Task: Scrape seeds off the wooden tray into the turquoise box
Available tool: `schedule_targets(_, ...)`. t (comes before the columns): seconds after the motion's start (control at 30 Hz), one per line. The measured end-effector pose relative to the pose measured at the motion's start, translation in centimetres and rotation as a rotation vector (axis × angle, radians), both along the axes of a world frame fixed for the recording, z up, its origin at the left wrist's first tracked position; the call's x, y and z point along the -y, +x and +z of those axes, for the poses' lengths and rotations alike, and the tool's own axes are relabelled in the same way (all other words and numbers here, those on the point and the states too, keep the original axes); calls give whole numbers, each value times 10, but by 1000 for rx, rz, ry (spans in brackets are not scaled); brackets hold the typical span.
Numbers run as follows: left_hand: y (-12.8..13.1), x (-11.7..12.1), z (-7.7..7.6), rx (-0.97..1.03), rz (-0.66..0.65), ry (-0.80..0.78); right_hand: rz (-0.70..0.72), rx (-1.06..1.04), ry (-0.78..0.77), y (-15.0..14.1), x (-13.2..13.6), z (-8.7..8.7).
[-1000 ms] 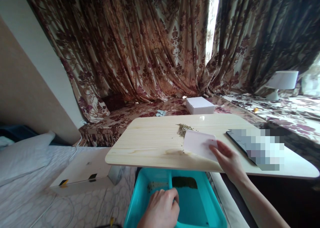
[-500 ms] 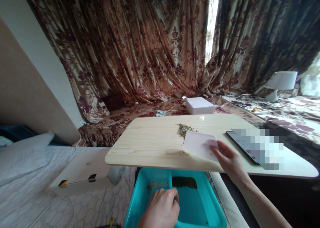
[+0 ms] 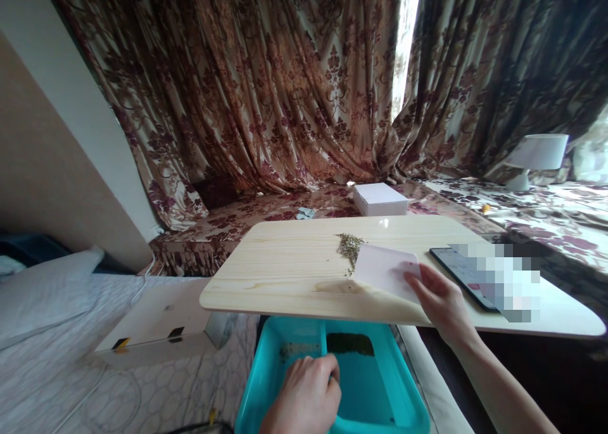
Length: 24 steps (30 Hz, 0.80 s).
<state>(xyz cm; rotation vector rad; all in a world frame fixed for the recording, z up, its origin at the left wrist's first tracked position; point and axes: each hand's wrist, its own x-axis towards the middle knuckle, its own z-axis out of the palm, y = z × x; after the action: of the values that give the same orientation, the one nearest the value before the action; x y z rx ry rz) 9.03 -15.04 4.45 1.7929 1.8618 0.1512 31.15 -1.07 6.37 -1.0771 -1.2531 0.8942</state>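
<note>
Wood-grain tabletop (image 3: 280,256) spanning middle; two-compartment teal tub (image 3: 405,377) sitting below its near edge. Left hand (image 3: 306,393) curling fingers at tub divider (image 3: 323,336), grip unclear. Right hand (image 3: 444,304) pinching right end of white card (image 3: 387,270), left edge meeting loose green-brown grains (image 3: 350,248) on tabletop. Holding edge low, stroking slowly should limit scatter.
</note>
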Motion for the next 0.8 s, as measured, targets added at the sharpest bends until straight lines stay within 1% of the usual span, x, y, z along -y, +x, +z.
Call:
schedule_targets(0.17,-1,0,-1,-7,-5,-6,-21,21,22,-4,-10,-2)
schedule_targets(0.33,-1,2,1,-4,9,-9,14,23,46,-7,-17,-3)
schedule_targets(0.5,1,2,3,-7,12,-16,47,8,11,-6,-10,2)
schedule_targets(0.67,1,1,3,-10,19,-20,41,17,-25,-3,0,9)
schedule_targets(0.8,0,2,2,-6,13,-12,40,-14,-40,1,6,11)
